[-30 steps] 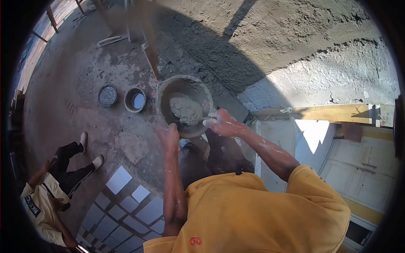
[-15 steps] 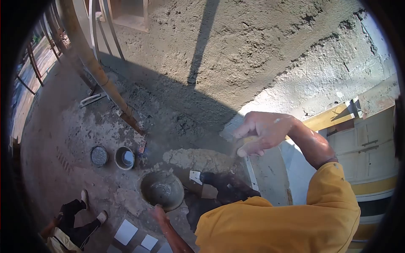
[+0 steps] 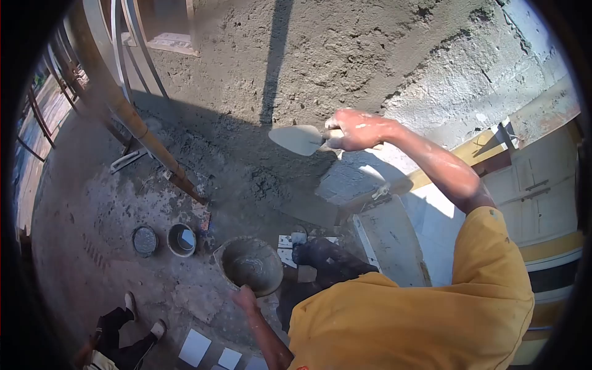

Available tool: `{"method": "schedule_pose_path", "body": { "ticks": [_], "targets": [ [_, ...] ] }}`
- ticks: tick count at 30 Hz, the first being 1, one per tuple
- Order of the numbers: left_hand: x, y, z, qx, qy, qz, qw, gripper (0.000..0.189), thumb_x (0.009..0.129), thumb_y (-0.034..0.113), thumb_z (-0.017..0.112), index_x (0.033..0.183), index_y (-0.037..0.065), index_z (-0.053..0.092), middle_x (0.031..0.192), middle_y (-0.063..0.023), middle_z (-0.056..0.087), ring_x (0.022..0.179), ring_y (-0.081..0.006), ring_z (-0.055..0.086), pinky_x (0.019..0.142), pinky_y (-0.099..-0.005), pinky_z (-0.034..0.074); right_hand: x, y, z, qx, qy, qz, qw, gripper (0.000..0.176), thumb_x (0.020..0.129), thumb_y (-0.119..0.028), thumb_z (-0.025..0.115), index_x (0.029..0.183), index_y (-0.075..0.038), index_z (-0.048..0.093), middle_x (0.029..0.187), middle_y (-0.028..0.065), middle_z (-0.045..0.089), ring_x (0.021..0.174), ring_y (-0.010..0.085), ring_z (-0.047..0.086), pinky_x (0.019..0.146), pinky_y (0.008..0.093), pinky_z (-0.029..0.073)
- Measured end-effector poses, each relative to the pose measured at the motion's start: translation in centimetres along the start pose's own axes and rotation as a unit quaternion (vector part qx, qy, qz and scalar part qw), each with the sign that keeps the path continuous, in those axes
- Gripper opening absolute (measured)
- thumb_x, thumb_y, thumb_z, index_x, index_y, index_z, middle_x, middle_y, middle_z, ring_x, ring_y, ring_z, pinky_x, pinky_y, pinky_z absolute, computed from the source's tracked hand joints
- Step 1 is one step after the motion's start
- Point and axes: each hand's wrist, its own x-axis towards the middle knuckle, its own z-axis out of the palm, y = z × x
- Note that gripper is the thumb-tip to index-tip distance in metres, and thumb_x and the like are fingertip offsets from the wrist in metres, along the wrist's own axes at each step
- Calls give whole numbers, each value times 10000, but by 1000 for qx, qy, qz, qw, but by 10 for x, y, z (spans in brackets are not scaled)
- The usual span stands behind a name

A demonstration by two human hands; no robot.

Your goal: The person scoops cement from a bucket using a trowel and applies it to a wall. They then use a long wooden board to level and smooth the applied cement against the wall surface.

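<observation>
My right hand [image 3: 354, 131] is closed around the handle of a trowel [image 3: 297, 140], its pointed blade turned left in front of the rough mortar wall [image 3: 345, 55]. Below it, my left hand [image 3: 245, 297] grips the near rim of a large mortar basin [image 3: 253, 266], which has a thin layer of wet grey mortar inside. The unplastered, paler part of the wall [image 3: 459, 92] lies to the right, above a yellow board [image 3: 475, 148].
A bamboo pole [image 3: 132, 120] slants down at the left. Two small buckets [image 3: 145, 240] [image 3: 182, 239] stand on the floor. Another person [image 3: 117, 330] is at the lower left, near white tiles [image 3: 195, 348]. A float [image 3: 126, 161] lies near the wall.
My right hand has moved up and left, and the trowel blade now shows clearly. The basin and my left hand have shifted slightly right. The view has shifted a little.
</observation>
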Motion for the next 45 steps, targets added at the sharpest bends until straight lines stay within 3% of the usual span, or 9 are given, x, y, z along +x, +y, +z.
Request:
{"method": "schedule_pose_path", "body": {
  "ticks": [2, 8, 11, 17, 20, 26, 36, 40, 45],
  "targets": [
    [0, 20, 17, 22, -55, 36, 998, 588, 794, -54, 540, 1365, -184, 596, 1366, -328, 665, 1266, -407, 658, 1121, -428, 472, 26, -1, 125, -34, -15, -194, 980, 300, 891, -211, 682, 1049, 45, 676, 890, 251, 732, 865, 484, 722, 833, 578, 561],
    [-37, 120, 51, 49, -123, 182, 974, 692, 771, -47, 557, 1461, -82, 592, 1360, -283, 710, 1300, -446, 662, 1126, -472, 485, 33, -70, 344, -134, 3, -248, 959, 201, 798, -178, 736, 920, -19, 742, 848, 191, 750, 823, 365, 773, 709, 495, 599],
    [-42, 145, 58, 112, -144, 216, 959, 739, 784, -41, 569, 1523, -38, 558, 1407, -307, 671, 1350, -474, 618, 1135, -485, 479, -5, -75, 321, -110, 189, -206, 954, 185, 804, -190, 739, 869, -17, 743, 840, 163, 754, 848, 349, 777, 687, 464, 600],
    [-65, 180, 57, 150, -152, 218, 952, 743, 789, -40, 591, 1526, -93, 522, 1407, -311, 662, 1336, -442, 635, 1158, -458, 462, -8, -55, 314, -15, -63, -109, 992, 355, 818, -299, 751, 958, 27, 744, 937, 268, 745, 973, 420, 745, 820, 551, 585],
    [-46, 156, 65, 35, -168, 173, 970, 728, 807, -49, 591, 1530, -96, 512, 1447, -304, 636, 1353, -425, 621, 1159, -440, 456, -18, -40, 359, 160, 26, -120, 979, 431, 833, -335, 753, 1016, 54, 726, 968, 318, 727, 985, 482, 716, 868, 562, 565],
    [-32, 115, 16, -129, -96, -85, 983, 581, 842, -61, 621, 1415, -119, 545, 1331, -193, 663, 1173, -301, 639, 1067, -389, 484, -40, -101, 227, 184, -43, -127, 974, 457, 924, -367, 731, 1042, 74, 700, 968, 336, 717, 1027, 524, 693, 911, 551, 547],
    [-17, 15, -72, -26, 128, -129, 983, 516, 829, -22, 666, 1313, -156, 547, 1263, -230, 639, 1110, -277, 608, 1007, -384, 492, 121, -30, 87, 450, -312, -100, 831, 344, 1007, -294, 741, 1067, 43, 765, 734, 61, 700, 564, 135, 655, 498, 309, 527],
    [-30, 25, -91, -23, 146, -119, 982, 495, 831, -42, 646, 1309, -150, 580, 1244, -209, 669, 1070, -269, 621, 983, -383, 500, 185, 51, -28, 432, 201, -43, 878, 297, 983, -295, 754, 1028, -4, 713, 698, 16, 656, 523, 77, 600, 436, 244, 508],
    [-21, 40, -60, -7, 134, -94, 987, 554, 811, -47, 631, 1345, -178, 558, 1276, -234, 657, 1098, -286, 636, 1008, -376, 495, 74, -21, -63, 185, 165, -5, 969, 318, 984, -342, 735, 962, -25, 743, 743, 73, 681, 591, 127, 618, 550, 317, 505]
  ]
}}
